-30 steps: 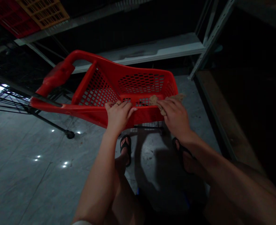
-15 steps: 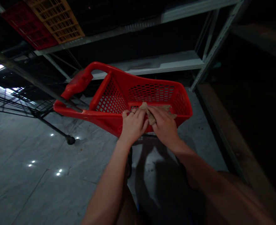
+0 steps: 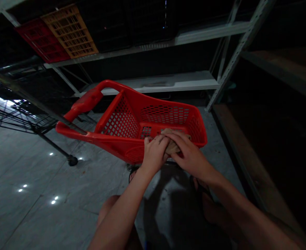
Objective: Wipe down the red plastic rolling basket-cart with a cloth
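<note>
A red plastic shopping cart (image 3: 108, 140) with perforated basket walls stands in front of me. At its near rim, a crumpled tan cloth (image 3: 172, 148) is bunched between my two hands. My left hand (image 3: 155, 153) has its fingers curled over the rim, closed against the cloth's left side; a ring shows on one finger. From the right, my right hand (image 3: 190, 152) is closed over the cloth, and its fingertips reach my left fingers. The undersides of both hands and part of the cloth are hidden.
Behind the cart runs a metal shelf rack (image 3: 194, 81), with a red crate (image 3: 42, 40) and a yellow crate (image 3: 71, 31) on its upper level. A black wire cart (image 3: 15, 113) stands left. A wooden beam (image 3: 246, 152) lies along the right on the tiled floor (image 3: 38, 184).
My hands have drawn closer together, and the cloth, earlier spread out to the right, is now bunched between them. The view has shifted, so the cart sits slightly lower and further left.
</note>
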A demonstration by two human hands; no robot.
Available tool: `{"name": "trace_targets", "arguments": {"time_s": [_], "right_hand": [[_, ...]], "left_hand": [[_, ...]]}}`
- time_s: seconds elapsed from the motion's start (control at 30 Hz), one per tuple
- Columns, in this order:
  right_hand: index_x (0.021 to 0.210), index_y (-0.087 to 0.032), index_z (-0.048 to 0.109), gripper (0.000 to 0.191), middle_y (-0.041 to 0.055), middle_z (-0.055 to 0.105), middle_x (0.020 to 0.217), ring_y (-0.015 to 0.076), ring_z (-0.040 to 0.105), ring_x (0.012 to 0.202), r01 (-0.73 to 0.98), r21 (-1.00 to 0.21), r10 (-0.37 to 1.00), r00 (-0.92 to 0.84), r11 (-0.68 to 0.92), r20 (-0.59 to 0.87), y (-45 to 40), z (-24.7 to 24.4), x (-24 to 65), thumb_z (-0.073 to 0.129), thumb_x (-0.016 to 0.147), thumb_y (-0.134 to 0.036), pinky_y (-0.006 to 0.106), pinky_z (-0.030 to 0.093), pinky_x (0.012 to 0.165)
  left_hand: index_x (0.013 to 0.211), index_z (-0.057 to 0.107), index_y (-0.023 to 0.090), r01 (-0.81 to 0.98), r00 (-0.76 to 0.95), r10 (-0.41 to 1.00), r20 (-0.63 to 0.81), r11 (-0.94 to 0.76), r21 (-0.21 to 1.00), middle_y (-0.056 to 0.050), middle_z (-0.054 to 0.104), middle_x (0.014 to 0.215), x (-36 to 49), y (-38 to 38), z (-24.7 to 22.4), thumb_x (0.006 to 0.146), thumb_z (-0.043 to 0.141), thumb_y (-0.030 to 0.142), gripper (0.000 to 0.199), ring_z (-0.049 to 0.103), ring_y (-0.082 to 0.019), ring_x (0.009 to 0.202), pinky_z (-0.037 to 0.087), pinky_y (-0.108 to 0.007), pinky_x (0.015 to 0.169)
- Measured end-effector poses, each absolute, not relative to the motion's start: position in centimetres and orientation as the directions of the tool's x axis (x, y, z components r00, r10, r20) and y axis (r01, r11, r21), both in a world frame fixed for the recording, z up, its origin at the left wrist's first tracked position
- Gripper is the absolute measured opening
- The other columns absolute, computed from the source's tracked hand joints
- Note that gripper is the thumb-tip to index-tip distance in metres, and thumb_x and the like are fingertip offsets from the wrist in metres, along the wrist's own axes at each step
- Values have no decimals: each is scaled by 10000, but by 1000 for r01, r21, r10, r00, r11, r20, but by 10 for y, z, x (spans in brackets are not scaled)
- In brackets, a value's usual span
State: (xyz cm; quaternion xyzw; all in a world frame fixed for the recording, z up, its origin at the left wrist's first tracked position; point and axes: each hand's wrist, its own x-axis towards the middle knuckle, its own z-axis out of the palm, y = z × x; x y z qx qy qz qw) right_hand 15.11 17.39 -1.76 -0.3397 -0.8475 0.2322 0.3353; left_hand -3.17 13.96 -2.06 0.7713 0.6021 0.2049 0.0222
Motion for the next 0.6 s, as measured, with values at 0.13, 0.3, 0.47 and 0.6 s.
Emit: {"name": "trace_targets", "arguments": {"time_s": [0.13, 0.3, 0.47, 0.6], "right_hand": [[1438, -271, 666, 528, 110, 737, 1430, 324, 669, 1350, 495, -581, 731, -619, 646, 285, 168, -7, 170, 651, 916, -194, 607, 451, 1216], [1362, -241, 692, 501, 114, 761, 1275, 302, 733, 1175, 542, -608, 767, -615, 580, 183, 156, -16, 178, 624, 867, -197, 461, 567, 1002], [1416, -242, 662, 606, 118, 748, 1371, 288, 741, 1203, 516, -638, 731, -674, 572, 111, 140, -10, 189, 646, 812, -188, 394, 580, 974], [1280, -219, 769, 433, 138, 802, 1279, 299, 756, 1169, 603, -560, 666, -736, 567, -118, 140, 5, 217, 608, 883, -156, 400, 564, 998]], "left_hand": [[1063, 663, 236, 853, 235, 901, 366, -372, 366, -64, 769, 1176, -38, 122, -31, 766, 665, 217, 298, 734, -269, 1082, 388, -460, 947], [1148, 656, 220, 763, 402, 829, 389, -538, 358, -84, 775, 1189, -50, 102, -31, 788, 699, 303, 372, 736, -280, 1059, 418, -441, 930], [1424, 553, 192, 628, 456, 748, 483, -654, 421, -129, 744, 1410, -61, 86, -31, 908, 663, 310, 541, 731, -273, 1247, 466, -408, 1020], [1439, 556, 241, 628, 403, 670, 624, -698, 344, -65, 818, 1232, -63, 72, -43, 1025, 617, 451, 469, 777, -229, 1101, 416, -402, 981]]}}
